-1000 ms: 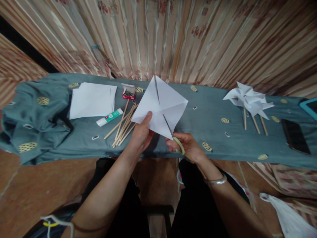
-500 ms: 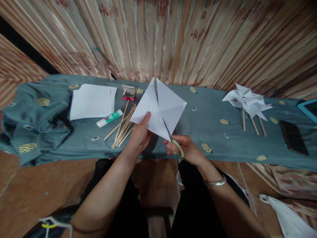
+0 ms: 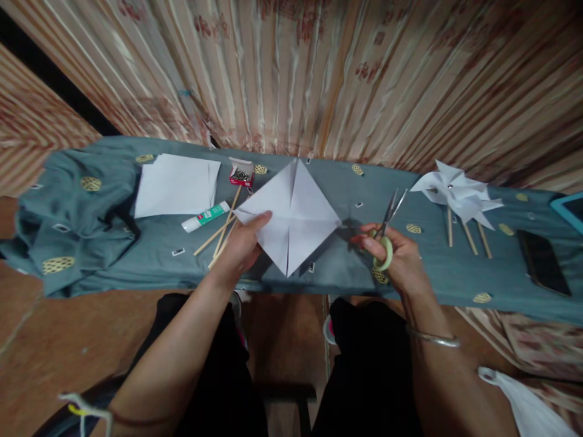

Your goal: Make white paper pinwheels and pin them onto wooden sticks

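My left hand [image 3: 246, 243] pinches a square sheet of white paper [image 3: 310, 221] near its left corner, thumb on top. The sheet is turned like a diamond, with creases and slits running in from its corners toward the middle. To its right, my right hand [image 3: 396, 252] is closed on scissors [image 3: 385, 233] with pale green handles. Their blades point up and away, slightly parted and apart from the paper. Wooden sticks [image 3: 217, 233] lie partly hidden under the sheet and my left hand.
On the blue-green cloth [image 3: 341, 267] are a stack of white paper [image 3: 180, 185], a glue tube [image 3: 206, 216], a red box of metal pins [image 3: 241, 173], paper pinwheels on sticks [image 3: 460, 191], a black phone [image 3: 543, 261] and a blue-edged device [image 3: 569, 209]. A pleated curtain [image 3: 296, 73] hangs behind.
The scissors have come out of the paper's lower slit and moved right with my right hand, blades now pointing up. The sheet has turned in my left hand.
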`<state>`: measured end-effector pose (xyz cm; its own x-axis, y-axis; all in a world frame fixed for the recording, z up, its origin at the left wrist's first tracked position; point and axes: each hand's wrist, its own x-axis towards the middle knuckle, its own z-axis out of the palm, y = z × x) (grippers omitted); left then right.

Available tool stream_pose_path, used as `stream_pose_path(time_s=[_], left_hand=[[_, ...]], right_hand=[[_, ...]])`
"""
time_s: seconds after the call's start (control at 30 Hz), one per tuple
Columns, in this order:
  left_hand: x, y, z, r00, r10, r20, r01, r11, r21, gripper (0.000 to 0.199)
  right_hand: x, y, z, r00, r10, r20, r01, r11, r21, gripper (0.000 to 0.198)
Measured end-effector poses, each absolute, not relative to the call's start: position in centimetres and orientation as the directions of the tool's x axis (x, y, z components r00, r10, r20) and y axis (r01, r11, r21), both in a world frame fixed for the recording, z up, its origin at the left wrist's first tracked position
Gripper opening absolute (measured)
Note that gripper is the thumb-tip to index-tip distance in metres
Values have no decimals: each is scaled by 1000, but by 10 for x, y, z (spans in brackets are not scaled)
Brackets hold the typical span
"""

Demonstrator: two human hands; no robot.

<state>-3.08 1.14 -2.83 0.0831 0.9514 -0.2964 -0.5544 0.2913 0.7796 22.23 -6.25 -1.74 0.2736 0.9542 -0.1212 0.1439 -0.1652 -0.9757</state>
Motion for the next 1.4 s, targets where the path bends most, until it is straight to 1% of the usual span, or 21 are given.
stream_pose_path(time_s=[0.07, 0.1, 0.2, 0.3, 0.37, 0.47, 0.53, 0.6, 0.7, 0.8, 0.83, 0.93, 1.0, 1.07, 1.13, 1.2, 1.27, 1.33, 1.4], left_hand=[[-23, 4, -36, 153, 939, -309, -476, 344, 810, 34], [-19, 0, -40, 179, 927, -329, -434, 375, 819, 35], [-12, -8, -47, 252, 883, -396, -329, 463, 823, 41], [-9, -9, -46, 298, 858, -417, -309, 500, 809, 46], [-8, -9, -40, 334, 859, -388, -382, 500, 777, 50], [-8, -10, -27, 437, 851, -292, -505, 501, 703, 59], [-6, -13, -19, 494, 838, -232, -535, 503, 679, 64], [-2, -17, -17, 514, 836, -193, -552, 494, 672, 66], [6, -24, -23, 501, 850, -165, -567, 466, 679, 70], [16, -33, -33, 456, 878, -144, -554, 407, 726, 75], [18, -36, -36, 437, 889, -140, -547, 386, 743, 75], [26, -41, -38, 355, 922, -158, -532, 338, 777, 66], [29, -39, -35, 267, 938, -220, -563, 337, 754, 59], [29, -33, -30, 177, 926, -333, -640, 365, 676, 52], [26, -23, -24, 117, 895, -431, -705, 381, 599, 41], [19, -11, -19, 76, 880, -469, -729, 370, 576, 34], [9, 1, -16, 20, 895, -446, -751, 308, 584, 31], [-1, 11, -14, -39, 908, -418, -772, 238, 589, 29], [-10, 18, -13, -81, 909, -409, -787, 194, 586, 27]], right_hand=[[218, -57, -16, 297, 953, -69, 150, -118, -982, 45], [215, -55, -16, 279, 957, -80, 138, -123, -983, 46], [207, -51, -16, 188, 963, -193, 66, -208, -976, 48], [199, -50, -19, 141, 945, -296, -36, -294, -955, 47], [192, -49, -23, 214, 931, -295, -140, -269, -953, 46], [184, -44, -27, 399, 883, -246, -288, -134, -948, 42], [181, -39, -28, 477, 850, -225, -338, -59, -939, 41], [180, -35, -27, 523, 829, -197, -348, -4, -938, 42], [179, -30, -25, 546, 823, -158, -337, 43, -941, 43], [175, -29, -25, 531, 837, -132, -312, 48, -949, 45], [172, -29, -26, 521, 845, -122, -294, 43, -955, 46], [164, -29, -30, 498, 861, -103, -229, 16, -973, 50], [159, -29, -33, 485, 869, -99, -190, -5, -982, 51], [156, -30, -36, 455, 884, -106, -164, -33, -986, 51], [154, -31, -38, 409, 905, -118, -135, -68, -989, 52], [155, -34, -36, 334, 934, -125, -70, -107, -992, 51], [158, -40, -30, 208, 966, -152, 26, -161, -987, 51], [162, -47, -24, 28, 975, -222, 123, -223, -967, 53], [165, -55, -19, -155, 943, -295, 214, -260, -942, 56]])
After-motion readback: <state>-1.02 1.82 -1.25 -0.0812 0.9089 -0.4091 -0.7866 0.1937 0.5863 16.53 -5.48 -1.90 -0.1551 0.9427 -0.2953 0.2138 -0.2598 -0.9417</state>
